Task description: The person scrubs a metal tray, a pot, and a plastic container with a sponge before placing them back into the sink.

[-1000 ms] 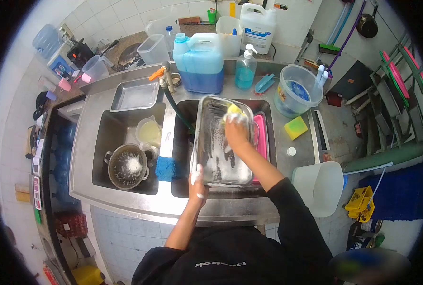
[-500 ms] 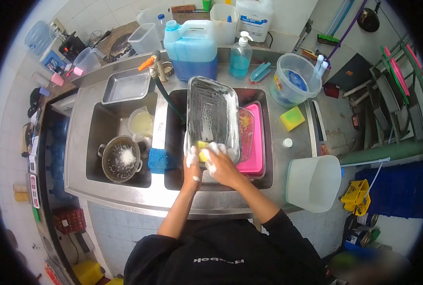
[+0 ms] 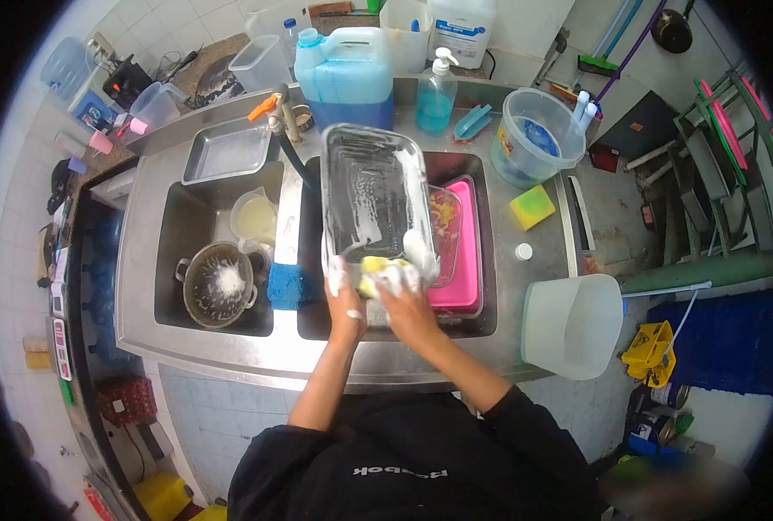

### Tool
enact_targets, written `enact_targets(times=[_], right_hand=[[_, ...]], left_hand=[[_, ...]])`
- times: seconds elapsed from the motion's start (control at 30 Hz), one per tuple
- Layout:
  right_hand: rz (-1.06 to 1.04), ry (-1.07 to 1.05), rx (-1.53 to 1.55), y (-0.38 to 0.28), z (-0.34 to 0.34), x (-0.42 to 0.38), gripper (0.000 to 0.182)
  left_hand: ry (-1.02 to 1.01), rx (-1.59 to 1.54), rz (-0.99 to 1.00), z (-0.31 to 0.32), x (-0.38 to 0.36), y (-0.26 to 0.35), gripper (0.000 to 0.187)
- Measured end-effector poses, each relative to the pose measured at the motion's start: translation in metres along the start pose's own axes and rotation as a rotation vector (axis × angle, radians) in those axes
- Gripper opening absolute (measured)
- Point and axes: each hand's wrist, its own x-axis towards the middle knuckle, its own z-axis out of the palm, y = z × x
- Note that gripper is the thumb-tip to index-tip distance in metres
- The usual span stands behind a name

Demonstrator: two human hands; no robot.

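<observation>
A rectangular metal tray (image 3: 373, 191), streaked with white suds, is tilted up over the right sink basin. My left hand (image 3: 345, 304) is closed on its near left corner, with foam on the fingers. Closed on a yellow sponge (image 3: 374, 269), my right hand (image 3: 406, 304) presses it against the tray's near end; thick foam covers the fingertips. Behind the tray, in the basin, lie a pink tray (image 3: 463, 252) and a clear container (image 3: 443, 226) with food residue.
The left basin holds a metal pot (image 3: 217, 291) and a plastic jug (image 3: 253, 217). A blue cloth (image 3: 286, 286) drapes over the divider. Behind stand a faucet (image 3: 284, 122), a blue jerrycan (image 3: 347, 82) and a soap bottle (image 3: 437, 100). Rightward are a bucket (image 3: 525, 165), another sponge (image 3: 533, 207) and a white container (image 3: 571, 330).
The tray has shifted left and slightly toward the back, its near end lifted. My right hand and the sponge have moved along the near end, and the suds have spread differently.
</observation>
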Motion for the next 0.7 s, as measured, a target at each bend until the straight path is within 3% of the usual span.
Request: enact_targets(times=[0.1,0.23,0.4,0.53,0.7], right_hand=[[-0.089,0.027,-0.037,-0.002,0.001,-0.006,0.040],[-0.157,0.120,-0.076,0.042,0.009,-0.023,0.037],[0.048,0.133,-0.221,0.021,0.003,-0.017,0.038],[-0.136,0.216,-0.108,-0.022,0.008,-0.008,0.036],[-0.183,0.154,-0.198,0.030,-0.020,-0.015,0.028]], left_hand=[[-0.103,-0.206,-0.073,-0.001,-0.001,0.000,0.048],[0.001,-0.233,-0.090,0.002,-0.005,0.010,0.046],[0.019,-0.290,-0.111,0.013,-0.018,0.030,0.052],[0.021,-0.328,-0.053,0.009,-0.009,0.013,0.045],[0.042,-0.262,-0.114,0.001,-0.011,0.043,0.044]])
